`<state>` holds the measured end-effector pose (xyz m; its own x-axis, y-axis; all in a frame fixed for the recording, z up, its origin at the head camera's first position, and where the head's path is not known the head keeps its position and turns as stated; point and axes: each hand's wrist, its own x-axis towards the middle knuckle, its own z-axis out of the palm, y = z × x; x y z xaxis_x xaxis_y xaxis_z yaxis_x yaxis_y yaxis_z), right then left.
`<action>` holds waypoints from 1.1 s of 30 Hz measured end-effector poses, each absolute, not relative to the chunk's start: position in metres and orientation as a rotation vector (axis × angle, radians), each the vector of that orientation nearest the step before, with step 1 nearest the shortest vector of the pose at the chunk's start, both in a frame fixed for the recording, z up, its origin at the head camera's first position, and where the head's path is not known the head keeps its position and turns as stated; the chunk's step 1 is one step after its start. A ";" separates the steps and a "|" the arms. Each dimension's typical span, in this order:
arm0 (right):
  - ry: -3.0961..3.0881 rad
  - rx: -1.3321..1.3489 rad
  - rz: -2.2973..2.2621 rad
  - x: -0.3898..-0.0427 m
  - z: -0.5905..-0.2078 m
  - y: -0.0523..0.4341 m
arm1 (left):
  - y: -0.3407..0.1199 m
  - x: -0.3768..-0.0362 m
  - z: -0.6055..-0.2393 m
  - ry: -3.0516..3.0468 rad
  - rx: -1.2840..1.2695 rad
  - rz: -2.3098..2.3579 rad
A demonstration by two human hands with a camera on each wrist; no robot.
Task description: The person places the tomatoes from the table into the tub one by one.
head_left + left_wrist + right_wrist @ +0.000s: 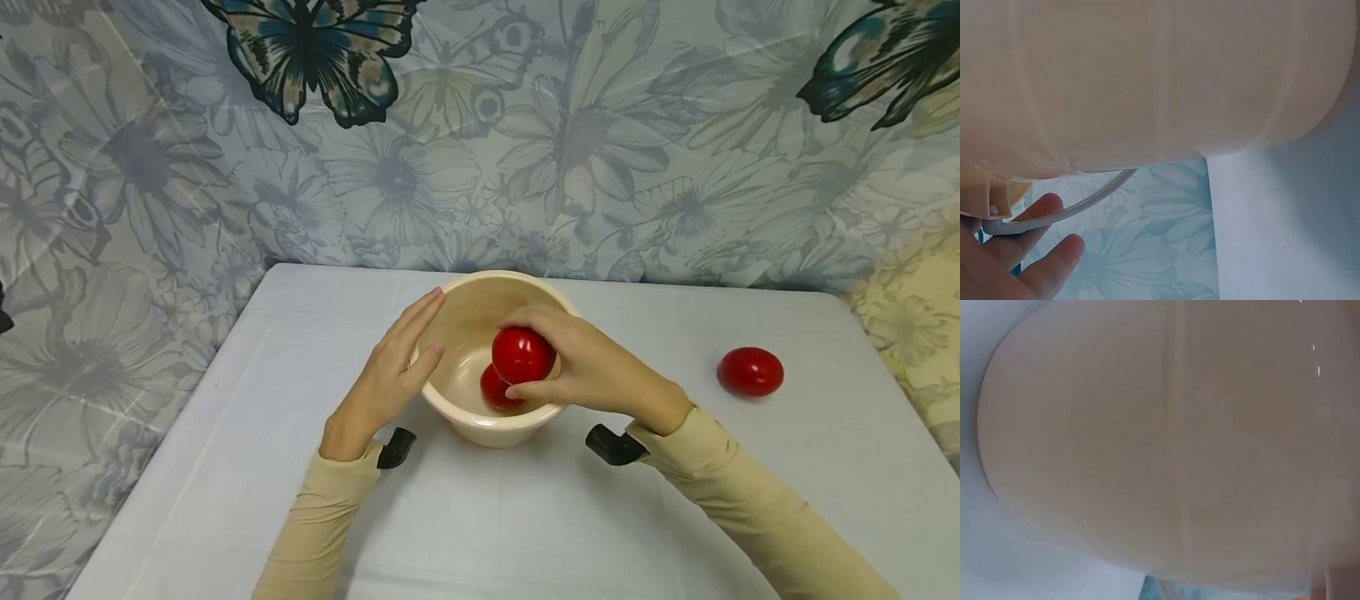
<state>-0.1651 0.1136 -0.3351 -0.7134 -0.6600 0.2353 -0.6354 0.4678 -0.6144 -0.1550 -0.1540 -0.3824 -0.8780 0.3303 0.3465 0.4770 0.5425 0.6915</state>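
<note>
- Head cam: your right hand (592, 367) is over the cream bowl (468, 317), fingers and thumb curled round a red tomato (522, 354), so it's gripping that one, held just above the bowl's inside.
- Head cam: a 2nd red tomato (491, 390) lies at the bottom of the bowl, partly hidden under the held one.
- Head cam: a 3rd red tomato (751, 372) sits alone on the white table (225, 467), well apart from the bowl, to your right.
- Head cam: your left hand (393, 371) lies flat vs. the bowl's left wall, fingers straight, thumb on the rim; it's not clasping anything, just touching. Bowl stands upright near table centre. Floral curtain (150, 167) w/ butterflies behind.
- Left wrist cam: bowl's outer wall (1160, 81) fills most of the frame, very close. Your left-hand fingertips (1060, 250) show bottom left, straight and relaxed, beside the bowl's rim edge. Table (1285, 225) at right, floral cloth (1147, 250) below.
- Right wrist cam: only the bowl's cream outer wall (1166, 437) close up, w/ a strip of table (997, 562) at left. Can't see the tomato or your fingers clearly here, so the grip can't be judged from this view.
</note>
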 end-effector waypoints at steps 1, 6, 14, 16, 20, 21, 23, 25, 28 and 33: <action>2.663 -1.171 -1.084 -0.166 -0.335 0.113 | -0.154 -0.155 -0.382 -2.601 -0.688 -1.247; 2.673 -1.174 -1.034 -0.168 -0.335 0.112 | -0.153 -0.156 -0.382 -2.603 -0.684 -1.244; 2.674 -1.158 -0.964 -0.169 -0.335 0.107 | -0.154 -0.155 -0.383 -2.603 -0.673 -1.247; 2.686 -1.148 -0.938 -0.169 -0.336 0.106 | -0.153 -0.155 -0.383 -2.602 -0.671 -1.252; 2.694 -1.144 -0.890 -0.169 -0.335 0.103 | -0.153 -0.154 -0.382 -2.605 -0.673 -1.258; 2.691 -1.145 -0.882 -0.169 -0.335 0.103 | -0.154 -0.154 -0.382 -2.607 -0.671 -1.257; 2.679 -1.152 -0.867 -0.170 -0.335 0.101 | -0.154 -0.154 -0.382 -2.609 -0.670 -1.253; 2.665 -1.152 -0.859 -0.171 -0.335 0.100 | -0.154 -0.154 -0.383 -2.610 -0.669 -1.249; 2.646 -1.146 -0.846 -0.172 -0.335 0.100 | -0.154 -0.154 -0.383 -2.610 -0.670 -1.251; 2.617 -1.152 -0.801 -0.174 -0.334 0.099 | -0.153 -0.155 -0.384 -2.606 -0.674 -1.260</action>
<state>-0.1743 0.0988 -0.3336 -0.6863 -0.7251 0.0570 -0.6327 0.5565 -0.5385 -0.1549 -0.1527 -0.3837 -0.8836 0.3236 0.3384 0.4662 0.5408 0.7001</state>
